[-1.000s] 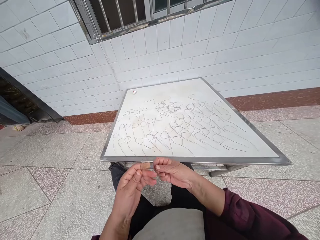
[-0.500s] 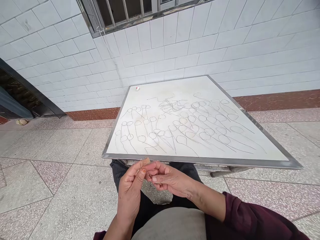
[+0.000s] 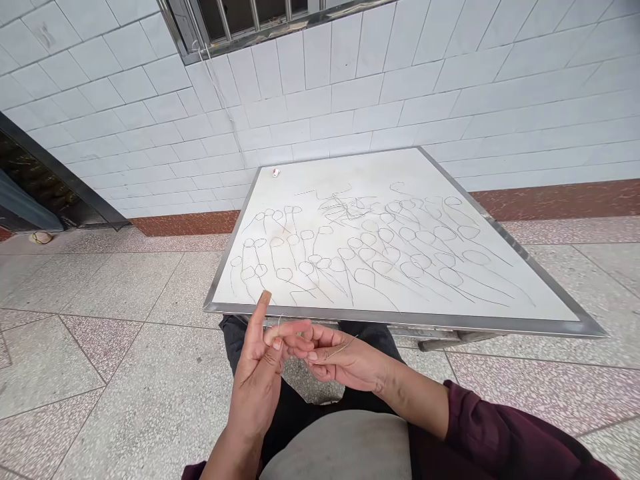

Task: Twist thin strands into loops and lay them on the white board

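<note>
Just in front of the table's near edge, my left hand (image 3: 260, 373) and my right hand (image 3: 345, 357) meet at the fingertips. A thin pale strand (image 3: 350, 343) passes out from the right thumb and fingers, which are closed on it. A fine end also sticks up at the left thumb and middle finger, pinched together there. My left index finger points up, with a tan wrap (image 3: 267, 297) around its tip. Inside the touching fingers, the middle of the strand is hidden. Beyond the hands, several thin dark looped strands (image 3: 365, 277) lie in rows on the white tabletop (image 3: 325, 170).
A tangle of strands (image 3: 350, 207) lies toward the table's back. A small white and red object (image 3: 276, 173) sits at the far left corner. The table's metal rim (image 3: 400, 321) runs close to my hands, and a tiled wall (image 3: 300, 120) stands behind.
My left index finger has lifted up and away from the other fingers. The two hands stay together, and the strand's upright end now shows more clearly at the left fingers.
</note>
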The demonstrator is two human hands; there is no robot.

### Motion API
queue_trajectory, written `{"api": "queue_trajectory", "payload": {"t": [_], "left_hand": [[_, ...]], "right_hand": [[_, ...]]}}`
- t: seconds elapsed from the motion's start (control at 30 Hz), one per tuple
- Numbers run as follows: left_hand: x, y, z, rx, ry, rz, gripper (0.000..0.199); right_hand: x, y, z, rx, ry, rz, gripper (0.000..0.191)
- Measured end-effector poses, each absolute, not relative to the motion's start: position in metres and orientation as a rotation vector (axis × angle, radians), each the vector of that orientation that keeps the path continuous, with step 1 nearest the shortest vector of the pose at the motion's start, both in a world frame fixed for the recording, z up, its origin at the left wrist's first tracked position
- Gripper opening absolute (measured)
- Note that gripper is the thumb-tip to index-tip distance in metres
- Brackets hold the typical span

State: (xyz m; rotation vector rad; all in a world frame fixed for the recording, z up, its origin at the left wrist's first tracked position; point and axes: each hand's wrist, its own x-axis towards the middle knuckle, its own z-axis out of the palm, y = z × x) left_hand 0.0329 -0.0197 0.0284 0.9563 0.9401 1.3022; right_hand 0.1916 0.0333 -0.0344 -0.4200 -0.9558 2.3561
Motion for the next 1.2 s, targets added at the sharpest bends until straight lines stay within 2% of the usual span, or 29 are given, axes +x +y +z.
{"api": "queue_trajectory", "payload": {"t": [0.17,0.33,0.43,0.57,0.67,0.87,0.93,1.07,1.2], "left_hand": [[0.025,-0.022,0.029,1.081,0.94,1.226,0.068],[0.028,-0.02,0.021,1.096,1.055,1.353,0.074],[0.034,-0.019,0.018,1.075,1.167,1.486,0.074],[0.039,-0.017,0.014,1.056,1.258,1.649,0.071],[0.042,-0.011,0.008,1.043,1.335,1.75,0.071],[0.035,-0.006,-0.016,1.244,1.591,1.618,0.067],[0.028,-0.007,-0.026,1.499,1.656,1.477,0.063],[0.016,-0.01,-0.037,2.097,1.658,1.213,0.063],[0.015,-0.01,-0.038,2.314,1.494,1.143,0.067]], "right_hand": [[0.193,0.034,-0.042,-0.381,-0.81,2.457,0.018],[0.191,0.029,-0.042,-0.303,-1.009,2.359,0.016],[0.187,0.026,-0.043,-0.349,-1.175,2.189,0.023],[0.182,0.023,-0.046,-0.438,-1.325,1.946,0.017],[0.18,0.022,-0.049,-0.441,-1.546,1.722,0.021],[0.184,0.022,-0.041,-0.283,-2.19,1.109,0.033],[0.188,0.023,-0.036,-0.25,-2.153,1.163,0.032],[0.196,0.029,-0.029,-0.365,-1.675,1.606,0.024],[0.202,0.038,-0.027,-0.441,-1.291,1.838,0.018]]}}
